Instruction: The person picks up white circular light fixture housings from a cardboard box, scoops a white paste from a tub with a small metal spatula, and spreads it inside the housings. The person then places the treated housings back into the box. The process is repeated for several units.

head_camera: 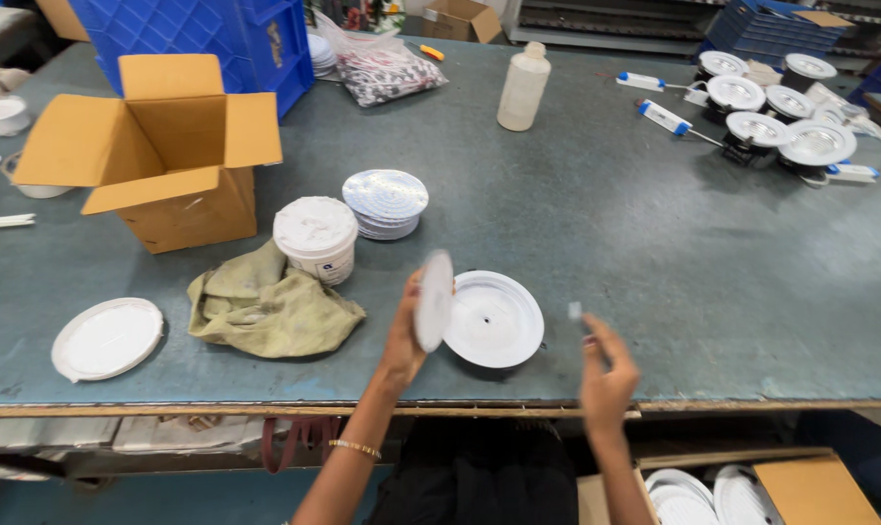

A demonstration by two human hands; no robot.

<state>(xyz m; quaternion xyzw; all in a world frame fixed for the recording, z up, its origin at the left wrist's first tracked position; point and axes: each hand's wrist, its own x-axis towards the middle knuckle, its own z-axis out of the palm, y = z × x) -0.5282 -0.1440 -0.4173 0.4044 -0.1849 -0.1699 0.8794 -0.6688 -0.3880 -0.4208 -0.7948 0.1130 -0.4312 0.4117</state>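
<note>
Hands at the near edge of the grey counter [606,224]. A thin white disc [435,299] is pinched on edge in the left hand [405,335], tilted up just beside and partly over a round white lamp housing [496,319] that lies flat on the counter, hollow side up, so the disc can be seen to match its opening. The left grip is clenched on the disc's rim. A small pale piece [575,311] is nipped between the fingertips of the right hand [606,374], raised clear of the counter to the housing's right; what it is cannot be told.

Supplies are kept within arm's reach on the left: a stack of silvery discs [385,202], a white tub [315,238] resting against a crumpled olive rag [270,303], a loose white lid [107,338], an open cardboard box [173,146]. Finished lamps [776,117] with their drivers are grouped at the far right, well apart. A pale bottle [523,87] stands upright at the far side.
</note>
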